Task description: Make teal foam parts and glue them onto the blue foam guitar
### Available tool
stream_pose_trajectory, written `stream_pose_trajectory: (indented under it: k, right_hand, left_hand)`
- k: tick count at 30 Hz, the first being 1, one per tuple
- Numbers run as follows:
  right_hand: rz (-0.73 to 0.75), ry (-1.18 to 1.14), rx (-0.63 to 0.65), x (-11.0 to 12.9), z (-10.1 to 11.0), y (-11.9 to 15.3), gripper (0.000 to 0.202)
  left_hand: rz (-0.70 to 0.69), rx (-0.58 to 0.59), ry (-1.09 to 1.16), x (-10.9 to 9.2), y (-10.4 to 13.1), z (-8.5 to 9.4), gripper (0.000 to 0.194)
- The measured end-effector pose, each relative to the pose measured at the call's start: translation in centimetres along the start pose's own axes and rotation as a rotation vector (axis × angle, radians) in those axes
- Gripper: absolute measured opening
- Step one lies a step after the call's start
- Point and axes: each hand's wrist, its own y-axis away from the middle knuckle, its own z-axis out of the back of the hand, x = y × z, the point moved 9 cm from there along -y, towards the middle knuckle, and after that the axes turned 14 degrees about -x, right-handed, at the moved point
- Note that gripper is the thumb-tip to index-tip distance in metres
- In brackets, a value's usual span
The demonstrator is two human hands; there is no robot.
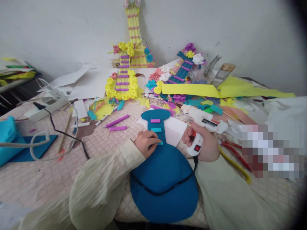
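Observation:
A blue guitar-shaped cutout (165,179) lies on the table before me. Across its neck are a purple strip (155,121) and, below it, a teal strip (156,130). My left hand (148,143) rests at the neck's lower end, its fingers closed on a small teal piece (160,143). In my right hand (206,143) is a white glue gun (198,143), held by its handle to the right of the neck, with its body pointing up and left. The gun's black cord (163,192) loops over the cutout.
Decorated paper guitars (124,73) stand against the wall. Coloured paper scraps (103,108) and a long yellow strip (189,89) lie behind the cutout. Purple strips (117,128) and a power strip (46,105) are at left; red-handled scissors (236,155) are at right.

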Motion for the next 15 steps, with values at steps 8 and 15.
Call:
stream_pose_trajectory:
  k: [8, 15]
  right_hand:
    - [-0.011, -0.001, 0.035, -0.2, 0.1, -0.3, 0.029]
    - [0.026, 0.020, 0.058, 0.1, 0.3, -0.6, 0.029]
  left_hand:
    - [0.019, 0.011, -0.030, -0.1, 0.1, -0.2, 0.020]
    - [0.119, 0.025, -0.067, 4.9, -0.8, 4.2, 0.028]
